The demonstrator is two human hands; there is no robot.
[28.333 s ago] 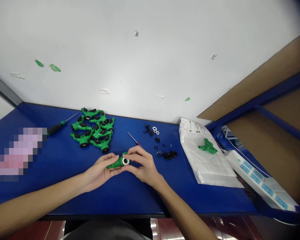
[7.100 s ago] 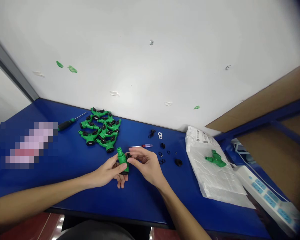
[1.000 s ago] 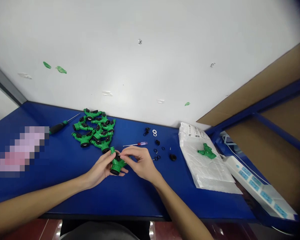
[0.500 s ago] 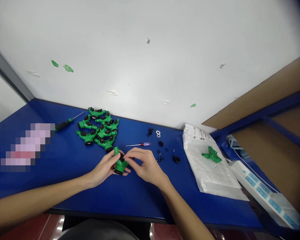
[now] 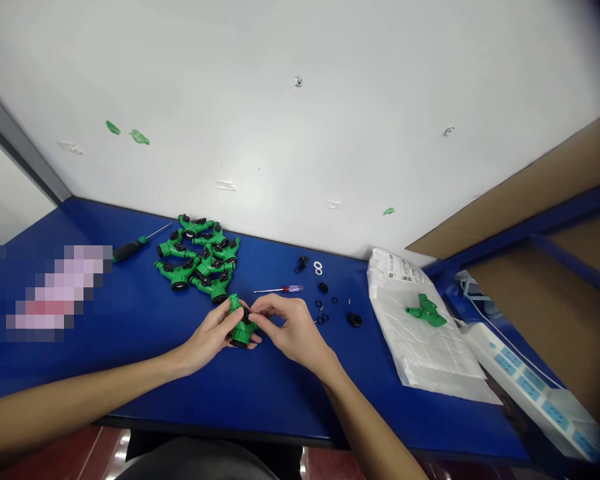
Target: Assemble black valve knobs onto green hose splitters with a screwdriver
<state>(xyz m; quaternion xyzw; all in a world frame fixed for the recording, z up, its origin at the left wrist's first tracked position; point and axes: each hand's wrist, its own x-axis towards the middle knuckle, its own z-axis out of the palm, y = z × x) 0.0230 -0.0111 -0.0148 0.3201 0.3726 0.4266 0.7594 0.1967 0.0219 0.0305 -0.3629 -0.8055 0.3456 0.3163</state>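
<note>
Head view: the left hand closes around a green fitting, low over the blue surface just in front of the pile of green fittings — the right hand pinches the same fitting from its other side. A small screwdriver lies right of the pile — loose black rings farther right.
</note>
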